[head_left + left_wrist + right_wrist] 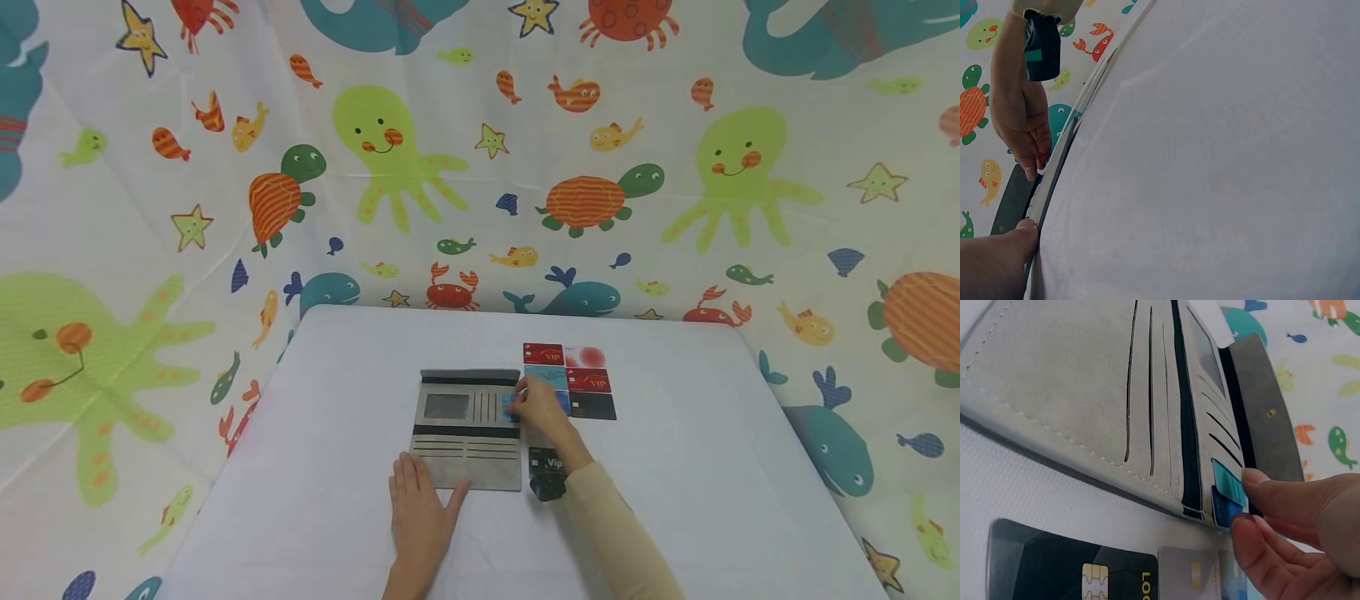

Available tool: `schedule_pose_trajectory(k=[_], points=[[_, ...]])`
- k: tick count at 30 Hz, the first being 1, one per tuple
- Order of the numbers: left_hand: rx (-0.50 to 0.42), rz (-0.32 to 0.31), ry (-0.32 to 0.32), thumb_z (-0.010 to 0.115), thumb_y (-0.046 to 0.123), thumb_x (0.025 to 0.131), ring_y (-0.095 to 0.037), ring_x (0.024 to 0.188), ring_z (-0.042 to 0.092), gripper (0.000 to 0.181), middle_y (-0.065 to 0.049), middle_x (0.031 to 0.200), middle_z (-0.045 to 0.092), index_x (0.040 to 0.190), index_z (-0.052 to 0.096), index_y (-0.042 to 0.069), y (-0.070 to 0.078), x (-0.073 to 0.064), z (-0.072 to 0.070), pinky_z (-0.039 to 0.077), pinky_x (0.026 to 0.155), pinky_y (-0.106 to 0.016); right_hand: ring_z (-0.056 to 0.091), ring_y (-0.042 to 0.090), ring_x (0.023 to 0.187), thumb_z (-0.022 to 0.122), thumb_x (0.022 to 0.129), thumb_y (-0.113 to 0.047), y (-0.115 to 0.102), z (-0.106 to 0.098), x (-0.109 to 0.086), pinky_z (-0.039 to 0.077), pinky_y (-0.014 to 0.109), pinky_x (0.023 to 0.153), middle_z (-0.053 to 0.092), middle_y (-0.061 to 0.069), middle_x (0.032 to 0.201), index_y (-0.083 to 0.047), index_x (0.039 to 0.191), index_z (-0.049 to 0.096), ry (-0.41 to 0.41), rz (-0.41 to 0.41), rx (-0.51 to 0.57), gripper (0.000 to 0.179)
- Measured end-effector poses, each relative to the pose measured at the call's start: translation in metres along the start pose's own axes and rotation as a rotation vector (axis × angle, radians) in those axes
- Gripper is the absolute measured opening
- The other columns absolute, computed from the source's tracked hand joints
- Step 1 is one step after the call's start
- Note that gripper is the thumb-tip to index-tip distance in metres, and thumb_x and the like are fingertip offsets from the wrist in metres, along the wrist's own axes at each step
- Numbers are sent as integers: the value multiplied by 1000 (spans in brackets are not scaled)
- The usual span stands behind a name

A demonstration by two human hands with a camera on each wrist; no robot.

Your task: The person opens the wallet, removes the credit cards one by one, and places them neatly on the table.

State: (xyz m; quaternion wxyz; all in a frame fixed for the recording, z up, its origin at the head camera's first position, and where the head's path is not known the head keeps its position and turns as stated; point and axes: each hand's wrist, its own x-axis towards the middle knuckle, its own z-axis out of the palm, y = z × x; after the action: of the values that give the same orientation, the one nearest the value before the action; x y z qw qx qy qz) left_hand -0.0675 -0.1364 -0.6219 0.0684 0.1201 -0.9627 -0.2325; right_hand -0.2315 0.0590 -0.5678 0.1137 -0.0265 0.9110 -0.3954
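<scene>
A grey wallet [465, 472] lies unfolded on the white table, with slit pockets and a clear window on its upper panel. My right hand [538, 404] is at that panel's right end. In the right wrist view, its thumb and fingers [1255, 477] pinch the outer edge of a teal-and-blue card [1227, 482], which sits partly in a slot. My left hand [422, 512] rests at the wallet's lower left edge with fingers extended and thumb spread. The left wrist view shows its thumb [1022, 236] on the wallet's edge.
Right of the wallet lie several cards: red VIP cards [543, 354], a white-and-pink card [585, 357], a light blue card [555, 374] and a black card [592, 407]. Nearer, a black Vip card [542, 461] lies partly under my right wrist. A sea-animal curtain [465, 183] hangs behind the table [337, 417].
</scene>
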Motion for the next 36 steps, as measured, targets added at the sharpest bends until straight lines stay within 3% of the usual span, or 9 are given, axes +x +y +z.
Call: schedule_pose_trajectory(k=[10, 18, 23, 31, 36], points=[[-8, 1, 4, 66, 61, 87, -47, 151, 24, 103, -34, 159, 26, 147, 34, -16, -1, 1, 1, 22, 123, -58, 61, 17, 76, 76, 86, -11, -6, 5, 3, 54, 29, 68, 65, 8, 91, -4, 120, 61, -53, 0, -50, 38], [-16, 7, 24, 69, 61, 85, -48, 149, 26, 104, -35, 158, 28, 146, 35, -16, 0, 1, 1, 24, 121, -59, 64, 17, 84, 68, 94, -16, -11, 7, 7, 57, 31, 75, 68, 10, 102, -4, 120, 63, -74, 16, -122, 28], [-9, 1, 16, 69, 61, 85, -48, 150, 25, 104, -35, 158, 27, 147, 34, -16, 0, 1, 0, 23, 122, -59, 66, 20, 89, 68, 94, -15, -14, 8, 10, 59, 35, 79, 68, 12, 106, -3, 118, 63, -80, 31, -148, 27], [-21, 10, 35, 70, 60, 85, -49, 149, 26, 104, -36, 157, 28, 146, 36, -17, 0, 0, 0, 24, 121, -60, 64, 19, 79, 69, 92, -11, -20, 11, 11, 58, 31, 70, 66, 11, 95, -2, 107, 62, -73, 46, -187, 19], [-12, 0, 6, 67, 62, 86, -47, 151, 23, 104, -34, 159, 25, 148, 33, -16, -1, 0, 1, 21, 123, -59, 62, 19, 77, 69, 93, -11, -23, 11, 10, 57, 31, 69, 65, 11, 94, -1, 107, 60, -70, 51, -212, 20]])
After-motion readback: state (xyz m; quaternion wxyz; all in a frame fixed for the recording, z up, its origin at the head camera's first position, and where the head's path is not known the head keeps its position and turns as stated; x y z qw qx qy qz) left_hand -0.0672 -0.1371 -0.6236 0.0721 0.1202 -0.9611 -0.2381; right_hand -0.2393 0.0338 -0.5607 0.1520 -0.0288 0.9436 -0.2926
